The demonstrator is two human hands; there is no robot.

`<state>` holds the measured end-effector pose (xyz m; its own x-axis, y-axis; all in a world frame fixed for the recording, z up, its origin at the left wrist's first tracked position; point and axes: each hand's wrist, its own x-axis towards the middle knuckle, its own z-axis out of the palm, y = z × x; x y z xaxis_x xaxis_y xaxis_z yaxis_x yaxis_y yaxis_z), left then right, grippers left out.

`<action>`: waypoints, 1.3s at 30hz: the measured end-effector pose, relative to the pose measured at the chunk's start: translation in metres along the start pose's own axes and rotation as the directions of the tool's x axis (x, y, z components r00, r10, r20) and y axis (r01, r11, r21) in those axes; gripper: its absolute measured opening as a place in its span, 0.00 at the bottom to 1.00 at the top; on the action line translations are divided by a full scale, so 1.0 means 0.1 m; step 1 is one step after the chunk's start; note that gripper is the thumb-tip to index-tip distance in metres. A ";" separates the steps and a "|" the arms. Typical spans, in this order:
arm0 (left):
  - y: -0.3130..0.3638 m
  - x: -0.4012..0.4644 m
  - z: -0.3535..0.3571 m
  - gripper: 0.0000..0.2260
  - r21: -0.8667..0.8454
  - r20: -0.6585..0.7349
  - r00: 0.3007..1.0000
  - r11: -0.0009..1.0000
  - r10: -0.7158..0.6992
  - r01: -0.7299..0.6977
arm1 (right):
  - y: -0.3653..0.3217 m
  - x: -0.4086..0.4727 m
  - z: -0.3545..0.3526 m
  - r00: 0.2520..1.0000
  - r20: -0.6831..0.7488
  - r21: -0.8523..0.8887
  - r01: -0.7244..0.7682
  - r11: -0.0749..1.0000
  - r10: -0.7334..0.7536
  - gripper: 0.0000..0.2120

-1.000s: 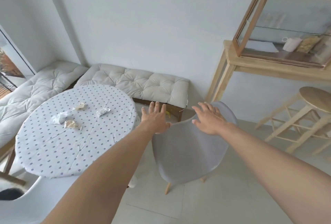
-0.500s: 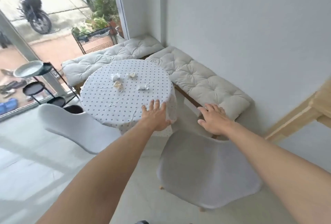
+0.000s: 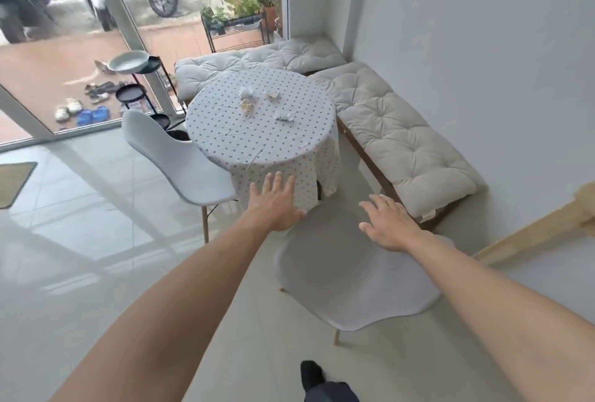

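Note:
A pale grey shell chair [image 3: 351,276] stands on the tiled floor in front of me, its back towards me. My left hand [image 3: 277,202] reaches out flat over the chair's left top edge, fingers straight. My right hand [image 3: 386,224] is stretched over the chair's right top edge, fingers spread. Neither hand holds anything. Behind the chair stands a round table [image 3: 225,141] under a dotted cloth, with several crumpled paper scraps [image 3: 248,105] on it.
A second white shell chair [image 3: 177,157] stands left of the table. Cushioned benches [image 3: 402,141] run along the wall and window. A black tiered stand [image 3: 135,96] is by the glass door. A wooden table leg [image 3: 531,228] is at right. My dark shoe [image 3: 310,376] is below.
The view has swung left and pulled back, bringing the window, door and second chair into sight. Both hands stay outstretched over the chair's back.

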<state>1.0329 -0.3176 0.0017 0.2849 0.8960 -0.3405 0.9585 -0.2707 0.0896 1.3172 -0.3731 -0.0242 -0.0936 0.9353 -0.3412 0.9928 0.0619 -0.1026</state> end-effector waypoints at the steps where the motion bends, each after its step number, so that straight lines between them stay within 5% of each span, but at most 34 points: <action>1: 0.07 -0.10 0.06 0.42 -0.011 0.006 1.000 1.000 -0.013 0.013 | 0.06 -0.07 0.04 1.000 0.012 -0.003 0.003 1.000 -0.002 0.30; 22: 2.55 -0.80 1.44 0.40 -0.123 0.110 0.911 0.904 -0.399 0.410 | 2.08 -0.47 0.65 0.903 0.201 -0.100 0.405 0.909 -0.380 0.30; 39: 4.12 -0.42 2.16 0.34 -0.216 0.174 0.940 0.920 -0.293 0.327 | 2.70 -0.55 1.11 0.830 0.210 -0.195 0.553 0.810 -0.516 0.26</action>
<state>1.4129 -0.5426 -0.1497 -0.0148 0.8604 -0.5093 0.9775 0.1197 0.1738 1.5821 -0.4462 -0.1370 -0.6057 0.6714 -0.4270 0.7671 0.6353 -0.0893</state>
